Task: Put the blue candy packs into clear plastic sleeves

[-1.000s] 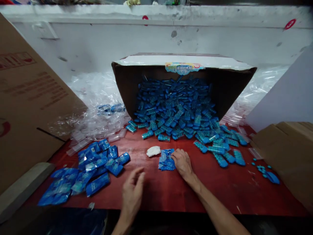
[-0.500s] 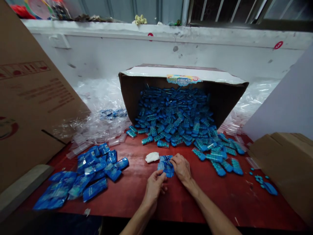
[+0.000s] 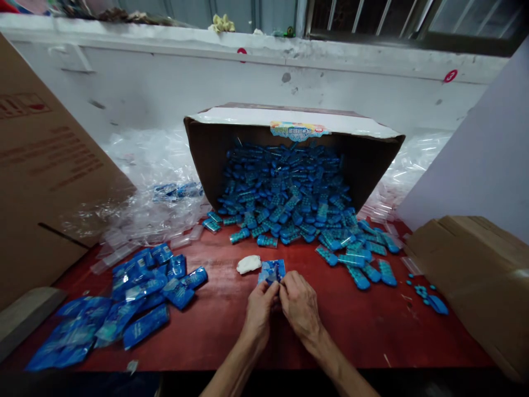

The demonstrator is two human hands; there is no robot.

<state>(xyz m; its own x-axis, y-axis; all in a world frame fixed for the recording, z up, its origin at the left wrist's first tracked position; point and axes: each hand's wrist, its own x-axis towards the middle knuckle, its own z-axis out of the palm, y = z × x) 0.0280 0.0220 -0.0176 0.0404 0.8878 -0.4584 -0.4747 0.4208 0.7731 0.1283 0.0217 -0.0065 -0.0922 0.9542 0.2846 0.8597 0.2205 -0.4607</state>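
Blue packet (image 3: 271,269): lies flat on the bench (image 3: 380,336), near the middle, just beyond my fingertips. Cannot tell whether it is one packet or several layers.

Surroundings, big to small. Bench red, running the width of the view. Brown carton (image 3: 53,160) at left, red print on its side. Open carton (image 3: 289,114) tipped toward me behind the packet, mouth facing front, bright label (image 3: 300,130) on its upper edge. Clear plastic sleeves (image 3: 144,151) heaped between these two, more beyond the open carton at right. Heap of blue-ended tubes (image 3: 285,190) fills the open carton and spills onto the bench, chiefly to the right. Brown box (image 3: 463,264) at the right edge. Pile of blue pouches (image 3: 142,286) at left, well apart from my hands.

Left grip (image 3: 258,311) and right grip (image 3: 301,306): close together, thumbs and forefingers meeting at the packet's near edge. Cannot tell what, if anything, is pinched; the fingers hide it.

White wad (image 3: 248,264) just left of the packet. Smallest: teal beads (image 3: 420,290), loose near the brown box.
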